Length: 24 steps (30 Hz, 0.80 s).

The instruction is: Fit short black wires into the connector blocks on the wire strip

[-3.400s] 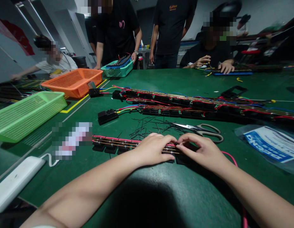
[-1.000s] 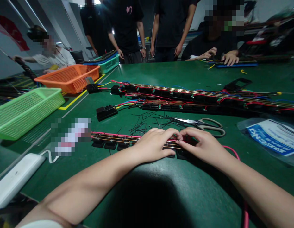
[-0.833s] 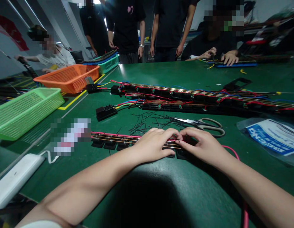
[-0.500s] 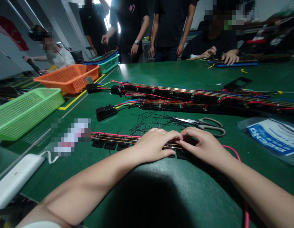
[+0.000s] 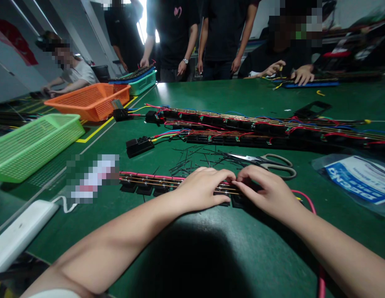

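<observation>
Left hand (image 5: 200, 188) on strip (image 5: 161, 182), right hand (image 5: 268, 188) beside

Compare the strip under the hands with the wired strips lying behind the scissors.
The near strip is single; the rear strips lie several together. The left hand and right hand partly cover the near strip; no hand is on the rear strips. The near strip shows a red cable along its far edge; the rear strips carry red and blue wires. Both have copper-coloured rods running lengthwise over black parts.
</observation>
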Each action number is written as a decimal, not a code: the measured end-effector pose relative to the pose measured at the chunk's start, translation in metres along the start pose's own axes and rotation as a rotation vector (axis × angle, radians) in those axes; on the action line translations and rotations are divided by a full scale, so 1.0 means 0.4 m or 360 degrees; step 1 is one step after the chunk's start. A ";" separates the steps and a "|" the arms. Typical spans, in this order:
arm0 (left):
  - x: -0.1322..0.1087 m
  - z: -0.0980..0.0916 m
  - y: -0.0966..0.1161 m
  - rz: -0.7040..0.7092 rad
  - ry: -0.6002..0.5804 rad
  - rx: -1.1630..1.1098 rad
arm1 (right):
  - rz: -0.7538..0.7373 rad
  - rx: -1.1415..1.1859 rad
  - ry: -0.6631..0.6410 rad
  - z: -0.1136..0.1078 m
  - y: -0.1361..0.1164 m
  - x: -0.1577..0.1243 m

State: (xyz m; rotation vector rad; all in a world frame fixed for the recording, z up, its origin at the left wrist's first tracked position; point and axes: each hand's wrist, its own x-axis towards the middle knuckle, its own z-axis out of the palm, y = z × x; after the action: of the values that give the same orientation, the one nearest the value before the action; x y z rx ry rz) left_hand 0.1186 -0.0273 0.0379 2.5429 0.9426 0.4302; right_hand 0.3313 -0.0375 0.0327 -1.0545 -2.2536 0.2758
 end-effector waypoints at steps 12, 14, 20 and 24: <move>0.002 -0.001 -0.005 -0.0024 -0.0023 0.0000 | -0.0096 -0.0299 -0.0087 -0.002 -0.012 0.000; 0.002 -0.001 -0.006 -0.0025 -0.0032 -0.0008 | -0.0111 -0.0351 -0.0087 -0.002 -0.014 0.001; 0.003 -0.001 -0.007 -0.0027 -0.0025 -0.0015 | -0.0140 -0.0439 -0.0056 -0.004 -0.019 0.001; 0.005 0.000 -0.006 -0.0029 -0.0014 -0.0022 | -0.0151 -0.0478 -0.0057 -0.006 -0.020 0.000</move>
State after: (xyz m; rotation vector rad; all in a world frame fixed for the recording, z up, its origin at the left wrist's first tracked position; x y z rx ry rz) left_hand 0.1186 -0.0244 0.0372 2.5197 0.9557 0.4182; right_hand 0.3280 -0.0430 0.0378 -1.0938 -2.4200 -0.0879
